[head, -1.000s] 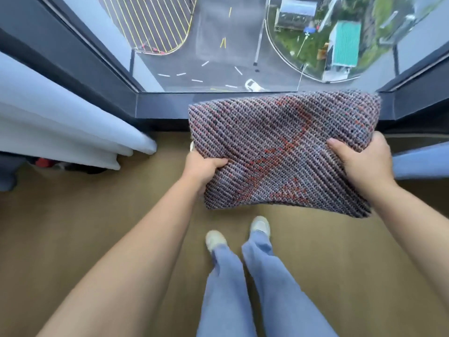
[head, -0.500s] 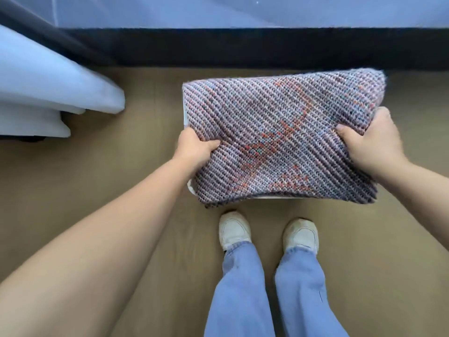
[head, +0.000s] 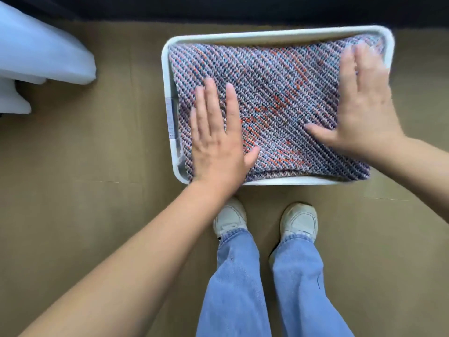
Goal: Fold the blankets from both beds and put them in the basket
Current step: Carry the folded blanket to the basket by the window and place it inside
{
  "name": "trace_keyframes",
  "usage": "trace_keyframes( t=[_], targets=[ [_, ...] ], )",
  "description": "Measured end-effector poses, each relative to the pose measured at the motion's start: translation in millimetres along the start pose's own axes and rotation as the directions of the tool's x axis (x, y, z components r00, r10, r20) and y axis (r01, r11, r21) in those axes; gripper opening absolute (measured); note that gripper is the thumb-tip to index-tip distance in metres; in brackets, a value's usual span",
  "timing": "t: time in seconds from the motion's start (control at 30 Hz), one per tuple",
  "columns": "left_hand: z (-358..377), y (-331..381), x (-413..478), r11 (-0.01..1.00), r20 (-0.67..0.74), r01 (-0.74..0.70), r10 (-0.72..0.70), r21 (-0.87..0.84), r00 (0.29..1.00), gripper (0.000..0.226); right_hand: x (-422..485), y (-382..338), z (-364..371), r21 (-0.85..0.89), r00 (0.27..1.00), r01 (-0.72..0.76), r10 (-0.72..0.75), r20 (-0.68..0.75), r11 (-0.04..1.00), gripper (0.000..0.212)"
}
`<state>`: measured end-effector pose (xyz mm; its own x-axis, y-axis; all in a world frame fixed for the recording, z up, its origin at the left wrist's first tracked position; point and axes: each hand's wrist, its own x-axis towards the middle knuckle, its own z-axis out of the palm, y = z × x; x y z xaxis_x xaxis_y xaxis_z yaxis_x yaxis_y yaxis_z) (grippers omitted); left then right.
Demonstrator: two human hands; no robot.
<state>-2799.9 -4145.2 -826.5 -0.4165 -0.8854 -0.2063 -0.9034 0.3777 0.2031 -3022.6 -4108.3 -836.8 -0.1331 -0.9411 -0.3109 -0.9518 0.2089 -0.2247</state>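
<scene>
Downward view of a tan-brown floor (head: 73, 190), smooth and matte, crossed by faint straight seams. A dark band (head: 243, 8) runs along the top edge where the floor ends; whether it is wall or skirting cannot be told. White fabric (head: 36, 52) in soft folds reaches the floor at upper left, under even, diffuse light.

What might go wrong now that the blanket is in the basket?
1. The folded blanket has its near right corner lying over the rim of the basket, so it might slip out or snag when the basket is carried.
2. The left hand and right hand press flat on it. Once they lift, the thick knit may puff up and leave little room for another blanket.
</scene>
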Motion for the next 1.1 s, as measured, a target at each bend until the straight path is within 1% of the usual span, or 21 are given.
trace_keyframes(
  t=[0.03,0.07,0.1,0.13,0.23,0.33,0.4,0.5,0.6,0.63,0.67,0.7,0.73,0.77,0.8,0.83,0.87,0.93,1.0,1.03,1.1],
  targets=[
    [4,1,-9,0.998,0.114,-0.053,0.048,0.041,0.992,0.110,-3,1,4,-0.045,0.991,0.117,-0.115,0.064,0.992,0.121],
    [10,-4,-15,0.995,0.246,-0.064,0.044,0.074,0.968,0.111,-6,3,9,-0.086,0.973,0.187,-0.173,0.152,0.979,0.127],
    [18,-12,-18,0.993,0.362,-0.043,0.001,0.109,0.932,0.112,-8,6,14,-0.128,0.954,0.208,-0.172,0.246,0.970,0.132],
    [27,-22,-17,0.989,0.429,-0.013,-0.053,0.150,0.902,0.115,-10,11,20,-0.169,0.938,0.195,-0.133,0.321,0.966,0.134],
    [53,-43,-2,0.975,0.465,0.005,-0.111,0.223,0.878,0.127,-8,28,44,-0.253,0.923,0.107,-0.001,0.385,0.962,0.138],
    [74,-49,12,0.969,0.448,-0.015,-0.099,0.245,0.888,0.136,5,31,69,-0.288,0.928,0.085,0.030,0.372,0.954,0.142],
    [89,-50,14,0.959,0.465,-0.010,-0.128,0.283,0.876,0.138,9,31,86,-0.309,0.930,0.061,0.058,0.362,0.949,0.143],
    [97,-48,21,0.956,0.543,-0.006,-0.161,0.293,0.824,0.134,15,30,96,-0.310,0.917,0.027,0.100,0.387,0.950,0.142],
    [71,-44,30,0.965,0.657,-0.029,-0.156,0.261,0.737,0.134,16,17,74,-0.312,0.875,0.023,0.132,0.467,0.950,0.138],
    [59,-41,31,0.968,0.678,-0.028,-0.155,0.250,0.719,0.131,15,9,65,-0.299,0.892,0.035,0.105,0.440,0.953,0.131],
    [45,-37,32,0.979,0.645,0.002,-0.136,0.205,0.752,0.124,13,2,55,-0.259,0.943,0.079,0.012,0.334,0.963,0.116],
    [32,-33,32,0.993,0.531,0.017,-0.076,0.116,0.844,0.110,10,-5,46,-0.197,0.977,0.144,-0.108,0.186,0.970,0.095],
    [22,-29,32,0.999,0.344,-0.025,0.014,0.028,0.939,0.093,8,-12,39,-0.146,0.973,0.229,-0.231,0.005,0.962,0.078],
    [16,-27,33,0.993,0.147,-0.121,0.120,-0.005,0.982,0.079,9,-21,33,-0.114,0.939,0.308,-0.321,-0.121,0.945,0.071],
    [16,-26,38,0.975,0.010,-0.221,0.221,0.010,0.975,0.074,12,-30,31,-0.097,0.913,0.361,-0.373,-0.166,0.928,0.071],
    [18,-29,45,0.959,0.002,-0.282,0.282,0.041,0.959,0.075,19,-38,32,-0.095,0.903,0.390,-0.400,-0.154,0.916,0.073],
    [23,-34,53,0.950,0.067,-0.304,0.300,0.066,0.952,0.079,29,-46,34,-0.107,0.903,0.401,-0.412,-0.122,0.910,0.075],
    [39,-50,68,0.951,0.220,-0.282,0.250,0.129,0.943,0.086,53,-53,39,-0.148,0.919,0.391,-0.395,0.006,0.908,0.079],
    [55,-69,73,0.936,0.283,-0.271,0.203,0.227,0.937,0.086,68,-32,46,-0.191,0.933,0.352,-0.327,0.147,0.916,0.082],
    [62,-75,73,0.934,0.289,-0.254,0.178,0.250,0.941,0.086,69,-12,49,-0.216,0.937,0.334,-0.298,0.184,0.917,0.084],
    [77,-80,74,0.939,0.312,-0.208,0.118,0.273,0.943,0.086,64,28,53,-0.294,0.944,0.321,-0.279,0.177,0.900,0.083]
  ],
)
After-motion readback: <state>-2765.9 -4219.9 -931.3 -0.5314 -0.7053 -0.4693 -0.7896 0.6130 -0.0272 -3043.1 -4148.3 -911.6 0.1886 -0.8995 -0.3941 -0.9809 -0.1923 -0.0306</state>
